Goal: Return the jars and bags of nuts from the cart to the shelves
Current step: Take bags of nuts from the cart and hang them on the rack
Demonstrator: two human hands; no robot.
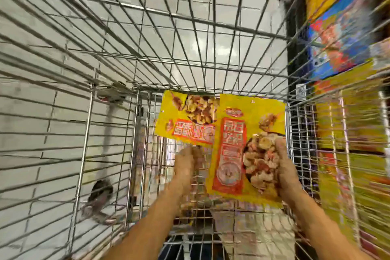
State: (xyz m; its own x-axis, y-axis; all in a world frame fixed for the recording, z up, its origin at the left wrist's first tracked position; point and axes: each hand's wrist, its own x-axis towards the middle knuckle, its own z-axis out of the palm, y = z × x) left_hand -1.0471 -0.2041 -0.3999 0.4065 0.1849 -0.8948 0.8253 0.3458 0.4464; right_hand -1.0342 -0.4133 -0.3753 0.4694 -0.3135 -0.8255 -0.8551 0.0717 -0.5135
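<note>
Two bags raised inside cart: left hand pinches rear bag, right hand's fingers clamp front bag, evidently shelf-bound.

Down below, a floor of pale grey rectangular glossy tiles fills nearly the whole view, with thin darker grout lines running between them. Soft white patches of reflected light gleam off the tiles up the middle. On the right a tall dark metal shelving unit rises, packed with blurred yellow and blue printed packets, a small white label on its edge.
</note>
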